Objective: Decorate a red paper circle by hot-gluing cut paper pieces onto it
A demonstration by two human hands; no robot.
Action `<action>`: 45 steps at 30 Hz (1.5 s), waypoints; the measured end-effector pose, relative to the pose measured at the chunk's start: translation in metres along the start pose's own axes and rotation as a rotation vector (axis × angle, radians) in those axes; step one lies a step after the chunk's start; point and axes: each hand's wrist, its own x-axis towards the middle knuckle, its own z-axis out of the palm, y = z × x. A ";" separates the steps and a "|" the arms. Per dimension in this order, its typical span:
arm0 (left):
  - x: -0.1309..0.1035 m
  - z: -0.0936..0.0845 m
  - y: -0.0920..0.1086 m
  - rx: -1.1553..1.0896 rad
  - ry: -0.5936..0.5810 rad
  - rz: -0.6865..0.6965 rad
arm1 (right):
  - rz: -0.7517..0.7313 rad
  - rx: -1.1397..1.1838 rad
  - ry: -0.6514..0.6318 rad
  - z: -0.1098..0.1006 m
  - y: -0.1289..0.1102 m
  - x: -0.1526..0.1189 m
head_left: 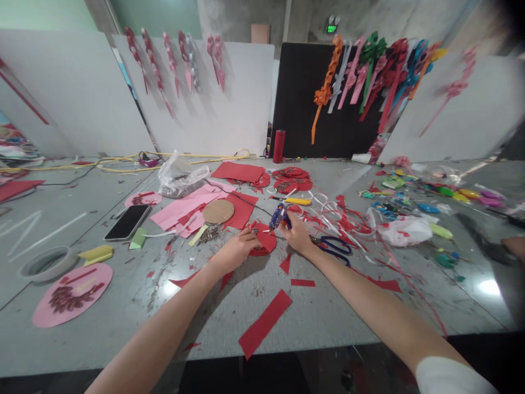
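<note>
My right hand (pixel 296 234) is wrapped round the handle of a blue hot glue gun (pixel 277 215), its nozzle pointing down and left over a round red felt disc (pixel 268 241). On the disc's left side lies my left hand (pixel 241 247), its fingers curled and pinched together. Small dark metal pieces show by those fingertips; what they grip, if anything, is too small to make out. A heap of similar metal pieces (pixel 210 233) sits left of the disc, below a round cardboard piece (pixel 219 210). Right of my right hand lie blue-handled scissors (pixel 334 247).
Red scraps (pixel 266 323), pink sheets (pixel 186 210), a yellow cutter (pixel 298 201) and tangled ribbons (pixel 344 221) surround the hands. Left are a phone (pixel 128 222), tape roll (pixel 48 262) and pink disc (pixel 74 295). A red bottle (pixel 279 146) stands behind. Another person's hand (pixel 514 246) shows far right.
</note>
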 end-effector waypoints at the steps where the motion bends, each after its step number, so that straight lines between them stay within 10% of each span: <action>1: 0.000 0.000 0.000 0.012 -0.014 0.003 | -0.001 -0.002 0.003 0.000 0.000 0.000; 45: 0.002 0.000 0.003 0.050 -0.043 0.049 | -0.002 -0.002 -0.009 -0.002 -0.004 0.000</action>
